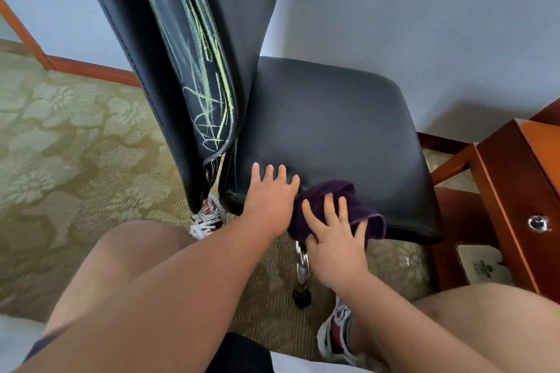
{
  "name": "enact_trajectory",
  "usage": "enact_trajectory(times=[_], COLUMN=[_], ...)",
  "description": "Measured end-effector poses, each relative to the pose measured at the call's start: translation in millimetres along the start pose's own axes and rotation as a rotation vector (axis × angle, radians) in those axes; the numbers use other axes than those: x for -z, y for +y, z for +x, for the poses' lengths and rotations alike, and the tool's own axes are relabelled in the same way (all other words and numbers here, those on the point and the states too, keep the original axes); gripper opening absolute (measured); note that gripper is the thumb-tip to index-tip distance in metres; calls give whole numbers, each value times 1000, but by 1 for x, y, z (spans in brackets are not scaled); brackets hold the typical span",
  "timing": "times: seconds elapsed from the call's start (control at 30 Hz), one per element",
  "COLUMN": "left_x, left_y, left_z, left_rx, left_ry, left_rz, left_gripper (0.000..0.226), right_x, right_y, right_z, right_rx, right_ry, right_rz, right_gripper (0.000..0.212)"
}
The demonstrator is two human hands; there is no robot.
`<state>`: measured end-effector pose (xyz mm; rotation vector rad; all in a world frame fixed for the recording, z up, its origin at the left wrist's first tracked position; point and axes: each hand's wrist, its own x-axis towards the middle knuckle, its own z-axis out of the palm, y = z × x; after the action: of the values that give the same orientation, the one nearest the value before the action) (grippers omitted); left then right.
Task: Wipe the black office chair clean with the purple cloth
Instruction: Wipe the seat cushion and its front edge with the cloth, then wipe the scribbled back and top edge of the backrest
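Right hand spread flat presses a soft, limp purple cloth onto the black leather chair seat; left hand spread, bracing.

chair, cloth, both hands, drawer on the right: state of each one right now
chair seat: bare, no marks visible
chair backrest: scribbled with green and white lines
purple cloth: bunched on the seat's near edge
right hand: flat, pressing the cloth
left hand: open, flat on the seat
wooden drawer: closed
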<state>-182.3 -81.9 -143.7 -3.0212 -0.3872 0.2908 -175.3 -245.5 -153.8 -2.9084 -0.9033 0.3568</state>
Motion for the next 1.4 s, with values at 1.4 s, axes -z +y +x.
enact_trajectory(times=[1.4], left_x=[24], left_y=[-160], left_z=[-68], left_rx=[395], left_ry=[-34], left_rz=[-310], left_gripper=[40], right_x=[16], right_y=[-46], right_z=[37], right_rx=[113], right_ry=[307], right_rz=[133], right_gripper=[23])
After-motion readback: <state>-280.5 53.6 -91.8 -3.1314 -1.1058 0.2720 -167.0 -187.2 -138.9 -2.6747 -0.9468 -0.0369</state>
